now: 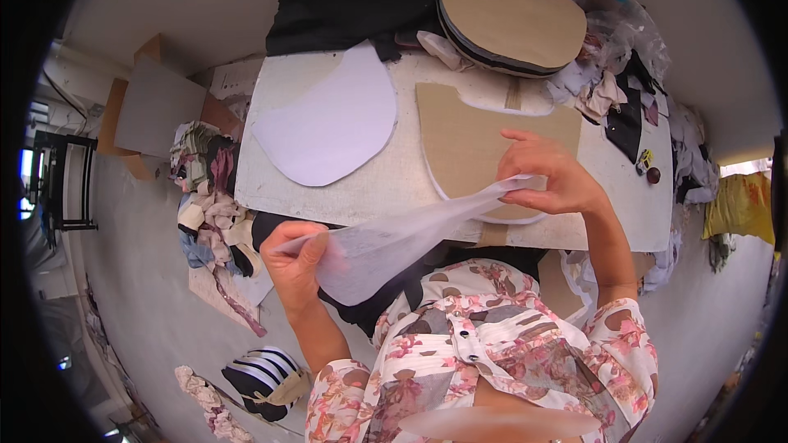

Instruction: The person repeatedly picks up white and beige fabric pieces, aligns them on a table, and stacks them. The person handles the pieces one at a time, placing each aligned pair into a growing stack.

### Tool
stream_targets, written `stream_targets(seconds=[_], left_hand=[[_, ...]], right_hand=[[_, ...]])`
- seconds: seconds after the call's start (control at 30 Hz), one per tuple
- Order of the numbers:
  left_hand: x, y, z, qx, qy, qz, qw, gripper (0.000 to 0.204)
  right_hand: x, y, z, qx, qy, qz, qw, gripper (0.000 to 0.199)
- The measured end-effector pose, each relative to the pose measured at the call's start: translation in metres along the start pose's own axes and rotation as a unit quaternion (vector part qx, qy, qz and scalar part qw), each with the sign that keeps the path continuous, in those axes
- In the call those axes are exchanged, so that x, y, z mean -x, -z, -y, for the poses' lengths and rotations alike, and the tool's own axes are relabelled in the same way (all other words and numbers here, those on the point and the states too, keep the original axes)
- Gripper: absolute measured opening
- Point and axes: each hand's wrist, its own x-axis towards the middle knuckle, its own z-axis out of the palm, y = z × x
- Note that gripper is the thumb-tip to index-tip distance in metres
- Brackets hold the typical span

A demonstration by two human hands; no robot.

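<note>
A sheer white piece of fabric [402, 238] is stretched between my two hands, above the near edge of the table. My left hand [297, 258] is closed on its left end, thumb on top. At the other end my right hand [546, 176] pinches the upper corner between thumb and fingers. Beneath the right hand lies a tan curved cardboard pattern [468, 139], with a white edge showing under its rim. To its left, a white piece with a rounded edge [336, 127] rests flat on the table.
The pale worktable [328, 201] holds a stack of tan and dark curved pieces [513, 16] and black cloth [353, 4] at the back. Scraps and clear plastic [632, 41] crowd the far right. Fabric scraps [217, 221] hang left of the table. A striped stool [267, 377] stands lower left.
</note>
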Motion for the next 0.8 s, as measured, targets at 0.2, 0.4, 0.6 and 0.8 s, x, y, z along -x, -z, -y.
stream_targets(seconds=[0.2, 0.4, 0.6, 0.8], left_hand=[[-0.062, -0.052, 0.049, 0.014, 0.133, 0.092, 0.987, 0.017], [-0.093, -0.1, 0.102, -0.012, 0.16, 0.131, 0.978, 0.015], [-0.114, -0.125, 0.137, -0.144, 0.11, 0.137, 0.974, 0.017], [-0.121, -0.14, 0.151, -0.328, 0.008, 0.083, 0.941, 0.022]], right_hand=[[0.062, 0.017, -0.017, -0.26, -0.211, -0.211, 0.918, 0.02], [0.094, 0.012, -0.059, -0.263, -0.222, -0.328, 0.88, 0.012], [0.11, 0.008, -0.099, -0.197, -0.297, -0.392, 0.848, 0.015], [0.116, 0.002, -0.13, -0.034, -0.332, -0.397, 0.855, 0.015]])
